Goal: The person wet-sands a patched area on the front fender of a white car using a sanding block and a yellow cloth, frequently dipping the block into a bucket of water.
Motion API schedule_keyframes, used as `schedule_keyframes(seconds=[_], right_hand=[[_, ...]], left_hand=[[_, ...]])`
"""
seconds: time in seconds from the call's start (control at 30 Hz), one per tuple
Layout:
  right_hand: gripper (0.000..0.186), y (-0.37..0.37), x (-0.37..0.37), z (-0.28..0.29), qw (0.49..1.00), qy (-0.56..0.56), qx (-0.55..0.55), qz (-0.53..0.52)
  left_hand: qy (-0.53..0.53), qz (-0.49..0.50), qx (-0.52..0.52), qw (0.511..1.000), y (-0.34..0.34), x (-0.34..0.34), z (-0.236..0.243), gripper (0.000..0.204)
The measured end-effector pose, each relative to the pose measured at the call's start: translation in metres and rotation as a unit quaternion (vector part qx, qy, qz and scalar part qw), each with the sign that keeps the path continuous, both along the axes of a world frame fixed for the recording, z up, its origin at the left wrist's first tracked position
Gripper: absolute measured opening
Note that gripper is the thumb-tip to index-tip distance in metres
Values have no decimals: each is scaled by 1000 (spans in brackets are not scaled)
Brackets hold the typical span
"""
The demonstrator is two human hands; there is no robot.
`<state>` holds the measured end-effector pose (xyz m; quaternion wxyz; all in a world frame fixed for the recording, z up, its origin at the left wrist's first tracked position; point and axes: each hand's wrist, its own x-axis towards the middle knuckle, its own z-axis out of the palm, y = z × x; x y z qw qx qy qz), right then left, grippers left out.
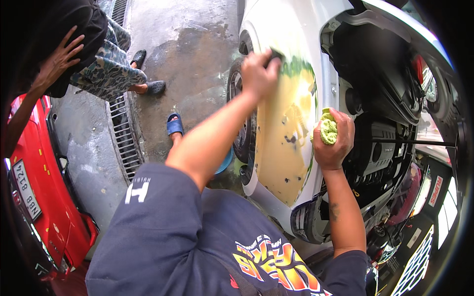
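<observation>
My left hand [260, 76] is closed around a small dark block [274, 55], which looks like a sanding block, pressed to the upper part of a car's fender. Both are slightly blurred. A tan filler patch [284, 163] with dark spots covers much of the white fender [269, 22], and a green fringe borders its top. My right hand [336, 140] grips a bumpy yellow-green cloth [328, 129], perhaps a wash mitt, at the fender's inner edge beside the engine bay. What part of the cloth touches the car is hidden by my fingers.
The raised hood [444, 34] stands over the engine bay [377, 148] on the right. A front wheel [240, 118] sits left of the fender, with a blue bucket [225, 162] nearby. Another person [106, 64] stands at the upper left, by a floor grate [123, 138] and a red car [59, 217].
</observation>
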<state>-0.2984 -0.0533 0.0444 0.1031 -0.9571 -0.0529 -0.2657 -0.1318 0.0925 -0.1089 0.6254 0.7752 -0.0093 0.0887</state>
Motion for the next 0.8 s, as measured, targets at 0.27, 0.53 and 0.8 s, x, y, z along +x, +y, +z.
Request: schedule_keyframes(seconds=[0.27,0.53,0.8], right_hand=[[42,1,5,4,1000,-3,11,22],[31,-3,-3,12,997,21,-75,6],[8,13,122,15,970,25,-240,20]], left_hand=[[4,12,24,1000,-1,61,8,44],[-122,-56,24,991,-9,-49,12,46],[-29,-49,44,997,-2,19,12,51]])
